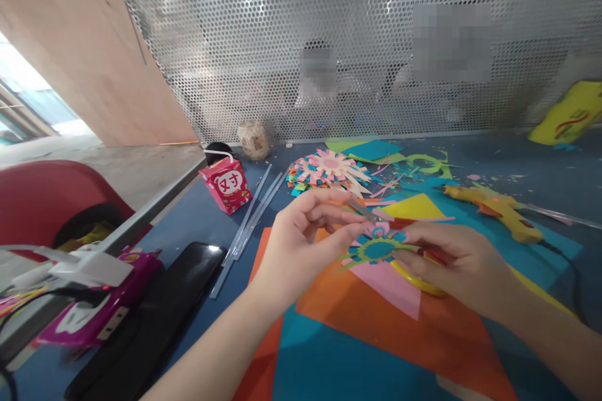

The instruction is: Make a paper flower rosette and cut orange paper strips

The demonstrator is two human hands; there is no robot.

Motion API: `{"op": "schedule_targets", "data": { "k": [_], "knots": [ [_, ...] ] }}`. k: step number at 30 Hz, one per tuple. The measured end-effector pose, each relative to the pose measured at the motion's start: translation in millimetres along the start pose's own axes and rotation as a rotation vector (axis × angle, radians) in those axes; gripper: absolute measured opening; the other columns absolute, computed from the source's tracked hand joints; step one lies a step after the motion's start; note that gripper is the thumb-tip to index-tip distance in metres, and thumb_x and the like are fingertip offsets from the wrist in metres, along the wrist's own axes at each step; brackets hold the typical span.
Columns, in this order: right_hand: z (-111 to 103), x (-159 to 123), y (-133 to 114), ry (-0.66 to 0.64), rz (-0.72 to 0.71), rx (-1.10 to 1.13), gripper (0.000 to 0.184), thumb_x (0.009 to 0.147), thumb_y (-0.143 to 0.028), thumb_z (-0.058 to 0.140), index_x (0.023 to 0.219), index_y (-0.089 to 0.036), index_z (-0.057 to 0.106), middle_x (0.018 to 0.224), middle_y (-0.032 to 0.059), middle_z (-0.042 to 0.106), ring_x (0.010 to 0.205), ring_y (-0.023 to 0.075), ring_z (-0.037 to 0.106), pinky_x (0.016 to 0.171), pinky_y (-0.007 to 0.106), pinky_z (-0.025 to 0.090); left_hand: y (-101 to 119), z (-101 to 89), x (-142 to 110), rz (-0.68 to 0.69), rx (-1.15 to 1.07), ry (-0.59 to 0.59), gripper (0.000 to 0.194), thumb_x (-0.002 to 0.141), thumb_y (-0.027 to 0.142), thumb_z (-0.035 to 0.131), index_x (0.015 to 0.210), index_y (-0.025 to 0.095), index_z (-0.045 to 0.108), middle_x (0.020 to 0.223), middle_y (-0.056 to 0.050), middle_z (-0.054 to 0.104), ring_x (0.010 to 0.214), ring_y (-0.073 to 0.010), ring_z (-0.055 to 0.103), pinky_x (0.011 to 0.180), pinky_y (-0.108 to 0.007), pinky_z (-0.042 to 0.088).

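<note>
My left hand pinches the edge of a small layered paper flower, green and blue with fringed petals. My right hand is closed round the yellow and red handles of a pair of scissors; the blades point left over the flower toward my left fingers. Both hands hover above orange, pink and blue paper sheets lying on the blue table.
A finished pile of paper flowers lies further back. A yellow glue gun sits at the right, glue sticks and a red carton at the left. A black phone lies near left. Perforated metal screen behind, people beyond it.
</note>
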State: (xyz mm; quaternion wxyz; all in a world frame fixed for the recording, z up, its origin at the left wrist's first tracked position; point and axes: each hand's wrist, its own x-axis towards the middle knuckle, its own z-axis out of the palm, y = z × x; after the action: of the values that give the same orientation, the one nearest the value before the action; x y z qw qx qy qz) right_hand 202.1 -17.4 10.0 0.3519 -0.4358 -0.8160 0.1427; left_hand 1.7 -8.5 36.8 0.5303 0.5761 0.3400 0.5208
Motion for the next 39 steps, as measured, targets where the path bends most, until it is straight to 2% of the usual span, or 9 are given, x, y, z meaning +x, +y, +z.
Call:
{"op": "schedule_targets", "data": {
  "k": [4,7,10,12,16,20,25,32,39],
  "knots": [
    [-1,-5,5,0.156,-0.307,-0.297,0.007,0.085,-0.022,0.051,0.083,-0.022,0.058,0.059,-0.0019,0.060,0.050,0.0116,0.054,0.047,0.023,0.041,4,-1.5,-2,0.045,0.112,0.076,0.019,0.077,0.027,0.061,0.094,0.017,0.058,0.069,0.000,0.062,0.067,-0.0118,0.059,0.064,-0.024,0.046],
    [-7,-8,9,0.251,-0.520,-0.546,0.011,0.087,-0.020,0.050,0.093,-0.021,0.059,0.068,0.0019,0.068,0.062,0.0154,0.063,0.057,0.027,0.048,7,-3.1,-6,0.078,0.225,0.023,0.017,0.078,0.028,0.058,0.091,0.016,0.057,0.059,0.005,0.050,0.057,-0.0085,0.046,0.056,-0.022,0.038],
    [-14,-10,8,0.320,-0.635,-0.683,0.013,0.087,-0.016,0.049,0.089,-0.020,0.061,0.066,0.0020,0.069,0.063,0.0154,0.064,0.060,0.028,0.049,7,-2.3,-10,0.003,0.236,-0.052,0.018,0.078,0.028,0.055,0.092,0.016,0.055,0.057,0.006,0.045,0.054,-0.0083,0.042,0.053,-0.022,0.034],
    [-17,-10,6,0.292,-0.682,-0.726,0.015,0.087,-0.012,0.048,0.093,-0.017,0.060,0.069,0.0036,0.070,0.065,0.0160,0.063,0.059,0.029,0.048,6,-0.1,-11,-0.074,0.226,-0.061,0.021,0.077,0.027,0.055,0.096,0.017,0.053,0.057,0.005,0.047,0.055,-0.0091,0.044,0.055,-0.023,0.034],
    [-16,-12,4,0.220,-0.708,-0.751,0.019,0.084,-0.008,0.049,0.100,-0.012,0.058,0.074,0.0079,0.070,0.066,0.0204,0.061,0.057,0.034,0.044,4,5.1,-12,-0.206,0.110,-0.101,0.028,0.075,0.025,0.056,0.101,0.018,0.050,0.059,0.005,0.052,0.057,-0.0099,0.050,0.058,-0.024,0.036],
    [-15,-17,2,0.169,-0.741,-0.759,0.020,0.083,-0.007,0.049,0.099,-0.014,0.058,0.075,0.0076,0.068,0.066,0.0220,0.059,0.060,0.037,0.041,3,8.6,-12,-0.240,-0.023,-0.087,0.024,0.074,0.024,0.055,0.096,0.017,0.050,0.054,0.006,0.050,0.052,-0.0083,0.049,0.055,-0.023,0.036],
    [-15,-24,-5,0.125,-0.659,-0.767,0.027,0.083,-0.004,0.045,0.108,-0.010,0.054,0.082,0.0121,0.068,0.076,0.0258,0.058,0.071,0.040,0.038,3,10.0,-11,-0.274,0.040,-0.057,0.025,0.071,0.020,0.056,0.095,0.019,0.052,0.058,0.005,0.053,0.052,-0.0081,0.047,0.055,-0.024,0.035],
    [-14,-29,-2,0.122,-0.609,-0.721,0.033,0.084,-0.007,0.039,0.114,-0.013,0.052,0.086,0.0122,0.069,0.078,0.0280,0.059,0.075,0.042,0.036,3,9.2,-12,-0.287,0.057,-0.061,0.027,0.068,0.015,0.055,0.094,0.021,0.052,0.057,0.006,0.053,0.053,-0.0084,0.047,0.056,-0.024,0.035],
    [-15,-28,-6,0.089,-0.644,-0.737,0.032,0.087,-0.007,0.034,0.111,-0.013,0.054,0.084,0.0117,0.071,0.076,0.0267,0.061,0.074,0.041,0.035,-1,9.7,-11,-0.388,-0.026,-0.078,0.027,0.065,0.017,0.053,0.092,0.020,0.051,0.052,0.006,0.050,0.048,-0.0081,0.045,0.049,-0.023,0.030]
  ]
}}
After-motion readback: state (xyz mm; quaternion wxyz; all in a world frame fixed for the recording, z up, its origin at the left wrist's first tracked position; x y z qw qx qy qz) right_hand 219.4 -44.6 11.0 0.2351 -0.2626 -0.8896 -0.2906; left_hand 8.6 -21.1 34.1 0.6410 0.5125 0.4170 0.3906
